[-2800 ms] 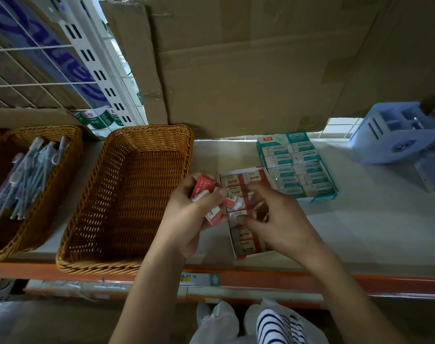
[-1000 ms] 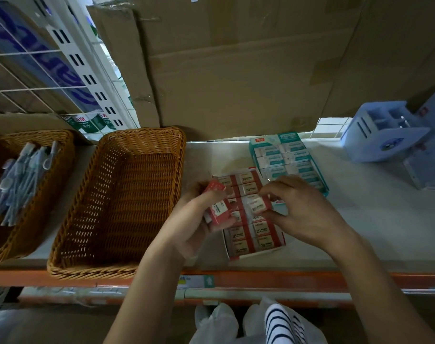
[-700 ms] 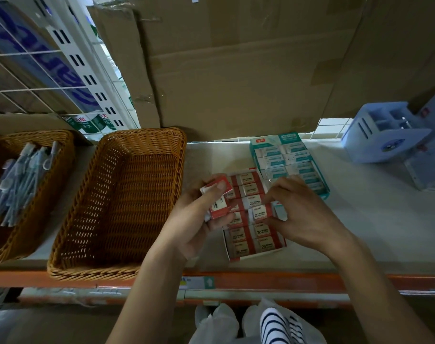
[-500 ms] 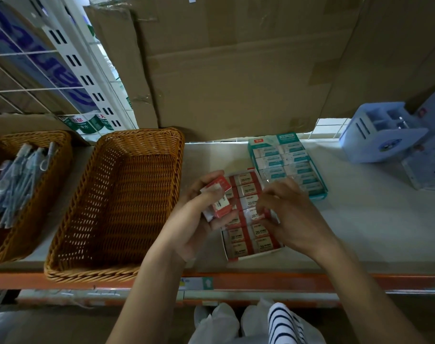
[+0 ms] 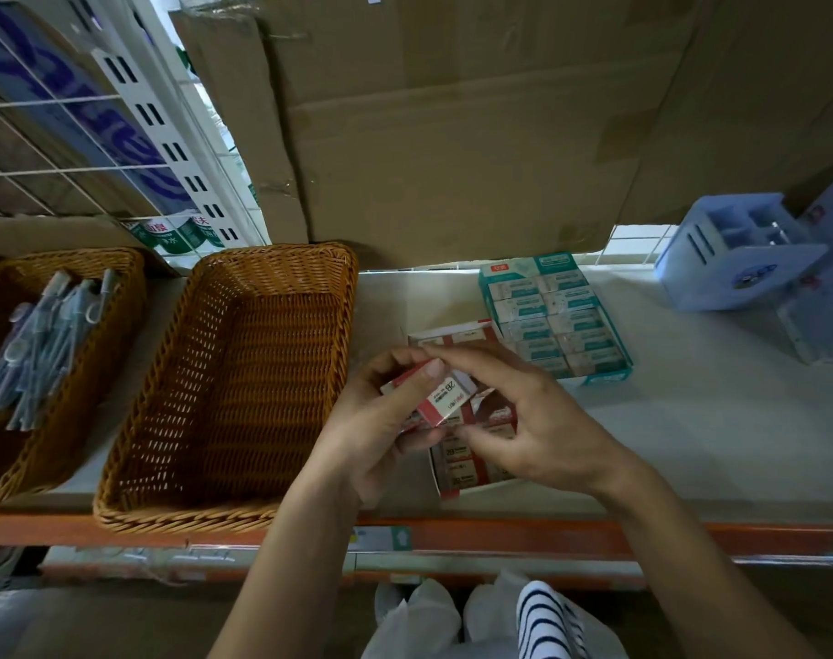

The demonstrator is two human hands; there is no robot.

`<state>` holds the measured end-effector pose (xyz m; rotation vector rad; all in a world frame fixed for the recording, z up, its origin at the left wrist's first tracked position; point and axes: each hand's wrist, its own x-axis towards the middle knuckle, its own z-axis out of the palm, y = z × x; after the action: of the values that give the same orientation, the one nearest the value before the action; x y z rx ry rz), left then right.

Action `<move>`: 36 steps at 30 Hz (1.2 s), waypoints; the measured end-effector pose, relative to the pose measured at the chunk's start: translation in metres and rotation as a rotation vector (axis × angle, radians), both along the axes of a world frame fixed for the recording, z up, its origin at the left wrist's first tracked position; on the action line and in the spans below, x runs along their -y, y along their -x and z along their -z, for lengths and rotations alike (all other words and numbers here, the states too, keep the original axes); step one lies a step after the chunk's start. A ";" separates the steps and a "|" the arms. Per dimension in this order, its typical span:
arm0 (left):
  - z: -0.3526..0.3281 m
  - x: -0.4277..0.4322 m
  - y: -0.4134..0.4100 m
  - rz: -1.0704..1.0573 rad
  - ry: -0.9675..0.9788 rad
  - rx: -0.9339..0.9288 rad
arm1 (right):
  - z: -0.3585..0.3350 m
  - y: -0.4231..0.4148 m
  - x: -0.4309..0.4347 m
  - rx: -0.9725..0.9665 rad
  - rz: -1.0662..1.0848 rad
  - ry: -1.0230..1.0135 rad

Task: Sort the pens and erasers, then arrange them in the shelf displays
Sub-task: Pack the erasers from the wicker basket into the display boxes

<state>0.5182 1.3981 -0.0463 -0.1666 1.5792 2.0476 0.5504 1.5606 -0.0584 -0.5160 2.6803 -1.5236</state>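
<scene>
Left hand (image 5: 374, 423): curled round a small stack of red-sleeved 2B erasers (image 5: 447, 398), thumb pressed on top.
Right hand (image 5: 540, 420): forefinger and thumb sit either side of the top eraser, touching it; whether they grip, I cannot tell.
Red eraser box (image 5: 459, 475): open on the shelf (image 5: 714, 444), directly under both hands, partly hidden.
Teal eraser box (image 5: 559, 316): full, at 1 o'clock from the hands, touching the red box.
Empty wicker basket (image 5: 134, 420): at 9 o'clock from the hands.
Second wicker basket (image 5: 124, 297): further toward 9 o'clock, holding capped pens (image 5: 48, 335).
Blue plastic organiser (image 5: 733, 259): at 2 o'clock.
Cardboard cartons (image 5: 452, 135): at 12 o'clock, behind everything.
</scene>
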 end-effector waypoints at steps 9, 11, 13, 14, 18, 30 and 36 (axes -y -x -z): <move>-0.001 0.006 0.002 0.002 -0.064 -0.010 | 0.005 0.000 -0.006 -0.032 0.217 -0.010; 0.000 0.006 0.001 0.010 -0.054 -0.018 | 0.004 -0.001 -0.004 -0.002 0.245 0.056; 0.000 0.004 0.000 -0.002 -0.051 -0.019 | 0.002 -0.002 0.000 0.083 0.317 0.236; 0.001 0.003 0.000 -0.009 -0.051 -0.023 | 0.001 -0.003 0.002 0.116 0.360 0.320; 0.001 -0.001 -0.002 -0.002 0.008 -0.099 | -0.004 -0.003 0.008 0.201 0.360 0.545; 0.005 0.011 0.006 -0.150 -0.147 -0.067 | 0.006 -0.006 0.003 0.041 0.080 -0.350; 0.003 0.011 0.004 -0.162 -0.089 -0.078 | 0.020 -0.009 0.020 -0.029 0.029 -0.539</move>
<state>0.5144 1.3867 -0.0498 -0.1890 1.5616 2.2697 0.5592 1.5401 -0.0788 -0.4669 2.9507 -0.7370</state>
